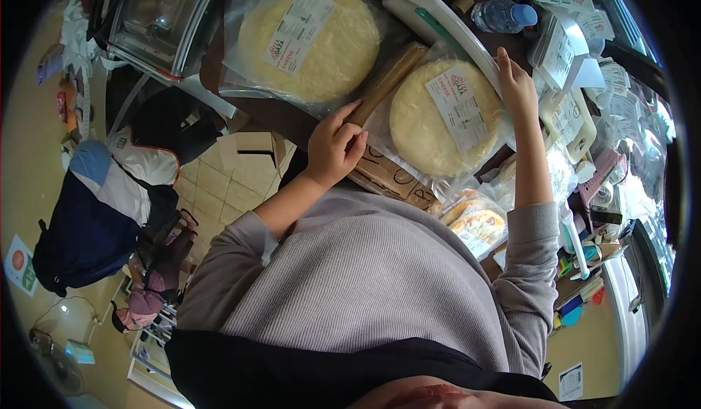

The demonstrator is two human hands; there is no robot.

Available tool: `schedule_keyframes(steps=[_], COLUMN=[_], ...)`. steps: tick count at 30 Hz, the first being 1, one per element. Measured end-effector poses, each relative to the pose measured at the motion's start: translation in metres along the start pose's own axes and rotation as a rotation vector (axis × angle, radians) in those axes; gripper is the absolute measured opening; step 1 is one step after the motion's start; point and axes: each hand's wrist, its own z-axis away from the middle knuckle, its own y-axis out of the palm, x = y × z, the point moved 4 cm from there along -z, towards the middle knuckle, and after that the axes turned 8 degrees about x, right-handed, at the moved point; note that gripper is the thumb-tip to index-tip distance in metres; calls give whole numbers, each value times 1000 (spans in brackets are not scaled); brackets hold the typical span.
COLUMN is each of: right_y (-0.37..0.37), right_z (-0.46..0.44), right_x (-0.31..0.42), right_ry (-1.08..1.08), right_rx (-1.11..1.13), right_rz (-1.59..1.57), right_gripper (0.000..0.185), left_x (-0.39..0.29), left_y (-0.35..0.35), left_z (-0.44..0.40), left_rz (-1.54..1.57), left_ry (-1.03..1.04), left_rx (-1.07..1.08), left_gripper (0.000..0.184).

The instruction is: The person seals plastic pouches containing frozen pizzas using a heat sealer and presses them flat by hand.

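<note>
A round pale bread-like disc in a clear bag (416, 124), with a label reading "CHEESE", lies below a white bag sealer (431, 14) with a green strip. My right hand (517, 91) is at the lower end of the sealer's long arm, its fingers bent against the edge; the thumb is hidden. My left hand (336, 147) rests at the left side of the bag, by a brown cardboard strip (391, 80). Its fingers are loosely bent, with the thumb apart from them. Another bagged disc (310, 44) with a similar label lies at upper left.
A cardboard box (391, 179) sits under the near bag, beside smaller topped rounds in plastic (478, 223). A water bottle (504, 16) lies beyond the sealer. Stacks of labels (558, 51) crowd the right. A glass-sided case (164, 18) stands at upper left.
</note>
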Motion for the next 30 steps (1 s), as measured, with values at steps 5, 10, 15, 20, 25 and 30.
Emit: schedule_keyframes(steps=[5, 10, 15, 20, 25, 30], right_y=[0, -2, -1, -1, -1, 0], right_z=[0, 1, -1, -1, -1, -2], right_x=[-1, 2, 0, 0, 0, -2], right_ry=[11, 11, 22, 25, 16, 8], right_rx=[-7, 1, 19, 13, 15, -6], right_rz=[10, 15, 11, 9, 1, 0], right_gripper=[76, 76, 76, 76, 77, 77], left_x=[0, 0, 0, 1, 1, 2], left_y=[0, -1, -1, 0, -1, -1], left_z=[0, -1, 0, 0, -1, 0], left_rz=[4, 7, 5, 8, 16, 34], left_ry=[-6, 0, -4, -4, 1, 0], left_rx=[8, 3, 0, 5, 3, 16], left_gripper=[15, 15, 15, 15, 15, 15])
